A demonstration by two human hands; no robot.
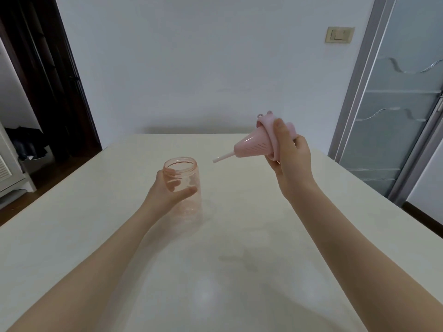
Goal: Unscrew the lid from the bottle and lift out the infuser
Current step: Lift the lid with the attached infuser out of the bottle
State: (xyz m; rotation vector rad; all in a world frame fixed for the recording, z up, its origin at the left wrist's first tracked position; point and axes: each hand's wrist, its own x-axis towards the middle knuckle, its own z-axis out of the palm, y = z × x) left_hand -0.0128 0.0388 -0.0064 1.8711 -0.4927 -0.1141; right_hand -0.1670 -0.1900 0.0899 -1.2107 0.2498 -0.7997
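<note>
A clear pink bottle point(185, 188) stands upright on the white table point(215, 271), its mouth open with no lid on it. My left hand point(167, 190) wraps around its side from the left. My right hand point(291, 159) is raised to the right of the bottle and grips the pink lid point(273, 127). A pink cone-shaped infuser point(251, 146) with slots hangs from the lid's underside and points down-left, and a short straw point(223, 158) sticks out of its tip. The whole piece is tilted on its side, clear of the bottle.
The white table runs back to a pale wall with a light switch point(339, 34). A dark doorway point(43, 92) opens at the left, and a frosted glass door point(395, 104) stands at the right. The table edges fall away on both sides.
</note>
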